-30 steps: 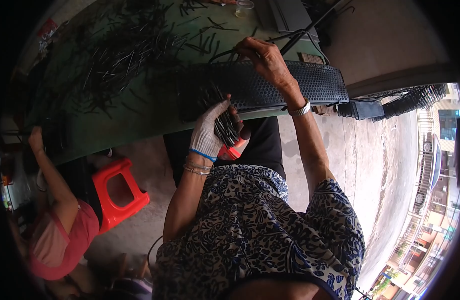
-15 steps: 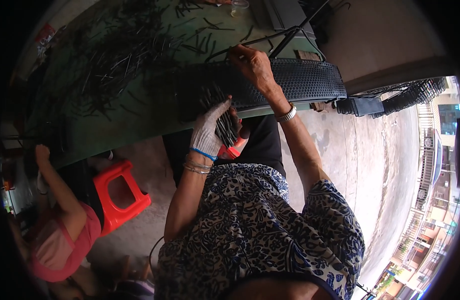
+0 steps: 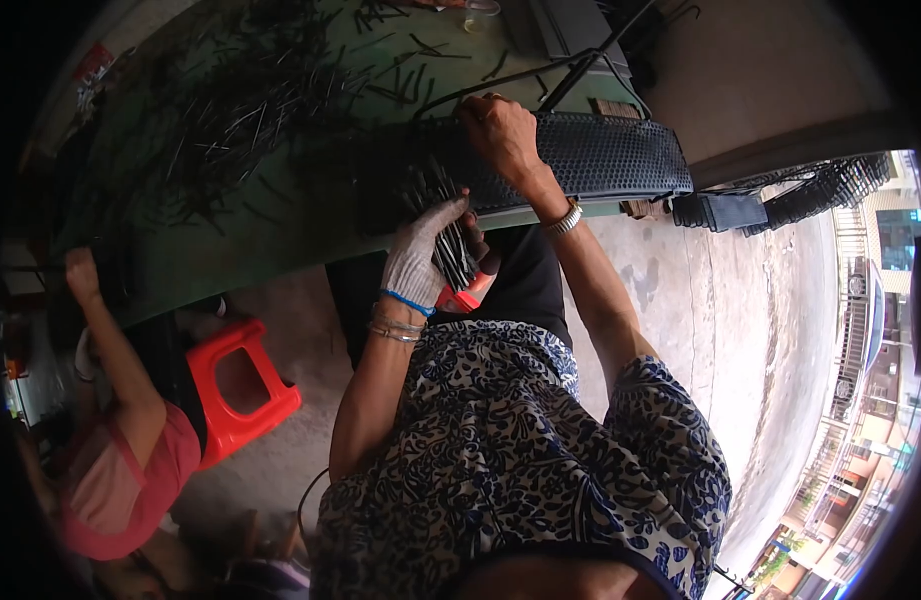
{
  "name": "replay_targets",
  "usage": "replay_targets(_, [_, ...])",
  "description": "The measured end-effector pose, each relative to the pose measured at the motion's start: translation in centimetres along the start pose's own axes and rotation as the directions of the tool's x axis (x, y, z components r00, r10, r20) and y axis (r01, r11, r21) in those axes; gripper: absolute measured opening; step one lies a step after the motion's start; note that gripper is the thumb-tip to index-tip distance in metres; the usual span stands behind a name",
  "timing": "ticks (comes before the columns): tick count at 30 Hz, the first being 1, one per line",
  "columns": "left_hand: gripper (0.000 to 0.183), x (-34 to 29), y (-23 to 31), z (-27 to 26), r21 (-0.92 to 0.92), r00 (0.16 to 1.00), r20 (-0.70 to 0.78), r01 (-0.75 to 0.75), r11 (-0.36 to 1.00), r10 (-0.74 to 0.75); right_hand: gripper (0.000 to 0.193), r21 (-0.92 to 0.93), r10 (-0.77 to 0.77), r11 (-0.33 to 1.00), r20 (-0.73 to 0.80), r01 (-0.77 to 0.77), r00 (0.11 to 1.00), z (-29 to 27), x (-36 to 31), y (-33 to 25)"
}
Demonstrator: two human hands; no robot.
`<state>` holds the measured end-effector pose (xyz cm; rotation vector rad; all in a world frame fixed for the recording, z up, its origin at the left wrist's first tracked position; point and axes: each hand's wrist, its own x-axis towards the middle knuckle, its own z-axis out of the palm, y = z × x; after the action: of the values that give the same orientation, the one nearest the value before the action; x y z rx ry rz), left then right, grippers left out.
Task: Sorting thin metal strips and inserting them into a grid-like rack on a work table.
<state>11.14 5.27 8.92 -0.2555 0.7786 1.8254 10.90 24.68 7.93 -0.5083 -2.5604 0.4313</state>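
Note:
In a white knit glove, my left hand point(image 3: 421, 247) is closed round a bundle of thin dark strips point(image 3: 453, 255). The bundle's ends stick out above and below the fingers, in front of the table's near edge. My bare right hand point(image 3: 505, 132), with a watch at the wrist, is curled shut over a long black panel point(image 3: 611, 160) covered in rows of small holes. Its fingertips are hidden, and anything pinched in them is too small to make out. The panel lies along the near edge of the green table point(image 3: 221, 270).
A heap of loose dark strips point(image 3: 251, 120) spreads across the table's left half. Black bent rods point(image 3: 571, 85) rise behind the panel. A red plastic stool point(image 3: 243, 390) stands at lower left, beside a co-worker in a pink top point(image 3: 131, 480). Black racks point(image 3: 811, 200) are at right.
My right hand has shifted slightly, its knuckles turned more upward, over the same part of the panel. My left hand stays round its bundle. The co-worker's raised hand has moved up a little.

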Motion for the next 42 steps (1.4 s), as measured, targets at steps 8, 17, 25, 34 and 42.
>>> replay_targets(8, [0.014, 0.4, -0.2, -0.4, 0.110, 1.000, -0.016, -0.017, 0.994, 0.019, 0.032, 0.346, 0.081, 0.922, 0.262, -0.172, 0.962, -5.1, -1.9, -1.7])
replay_targets(17, [0.016, 0.6, -0.2, 0.0, 0.334, 1.000, 0.002, 0.002, 0.942, -0.002, 0.030, 0.940, -0.060, 0.242, 0.260, -0.239, 0.964, -5.4, -3.7, 0.5])
replay_targets(25, [0.019, 1.2, 0.0, 0.1, 0.277, 0.999, -0.031, 0.027, 0.960, -0.019, 0.009, 0.523, 0.252, 0.851, -0.313, -0.056, 0.916, -3.2, -0.9, 0.1])
replay_targets(34, [0.017, 1.1, 0.1, -0.1, 0.194, 0.998, -0.044, 0.054, 0.979, -0.046, 0.006, 0.334, 0.103, 0.943, -0.267, -0.008, 0.958, -1.0, -1.4, 1.1])
replay_targets(42, [0.018, 1.9, 0.0, 0.1, 0.185, 0.997, -0.008, 0.074, 0.980, -0.074, 0.016, 0.015, 0.025, 1.000, -0.155, -0.023, 0.988, -0.9, -2.2, 1.1])
